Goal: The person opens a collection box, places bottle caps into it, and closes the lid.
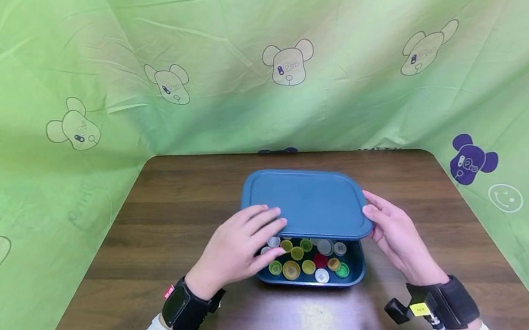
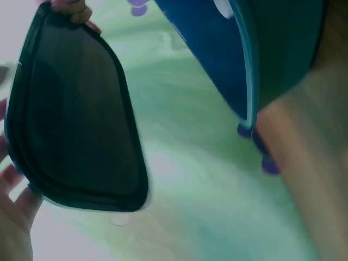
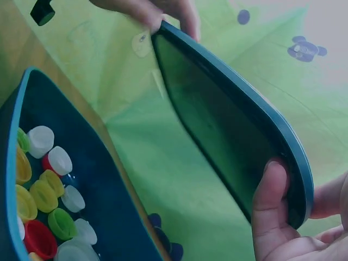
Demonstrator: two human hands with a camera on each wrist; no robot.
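A blue lid hovers tilted over a blue box, its near edge raised, leaving the front of the box uncovered. Several coloured bottle caps lie inside. My left hand grips the lid's near left corner, with fingers on top. My right hand holds the right edge. In the right wrist view my thumb presses the lid's dark underside above the box and its caps. The left wrist view shows the underside beside the box wall.
The box stands in the middle of a brown wooden table. Green cloth with bear prints hangs close around the back and both sides. Black bands sit on both wrists.
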